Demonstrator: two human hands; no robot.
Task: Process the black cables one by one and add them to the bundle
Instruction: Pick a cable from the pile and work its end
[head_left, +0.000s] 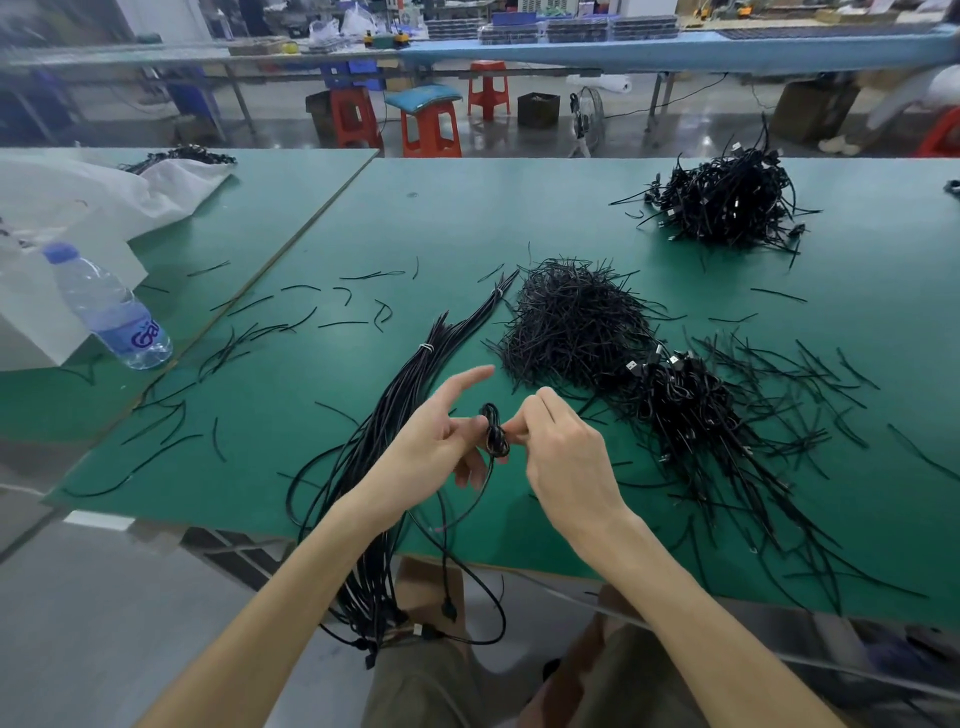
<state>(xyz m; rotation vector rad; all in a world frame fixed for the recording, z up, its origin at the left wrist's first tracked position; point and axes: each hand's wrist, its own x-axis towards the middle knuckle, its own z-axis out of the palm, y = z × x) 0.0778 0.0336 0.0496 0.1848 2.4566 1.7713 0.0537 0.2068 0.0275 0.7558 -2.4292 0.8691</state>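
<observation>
green table (519, 218): bundle (410, 374) left of hands, long axis from overhanging near edge toward far right. left hand (436, 441) and right hand (566, 447) both pinch coiled cable (493, 431) above near edge, coil upright, tail hanging down.

Matt green table (467, 218); glossy black cables (395, 395); clear plastic bottle (106, 306).

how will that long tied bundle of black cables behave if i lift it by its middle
Probably floppy: the bundle droops over the table edge, so both ends would sag. The white ties sit toward the far end only, so the near ends may splay. Many strands, so likely weighty.
</observation>
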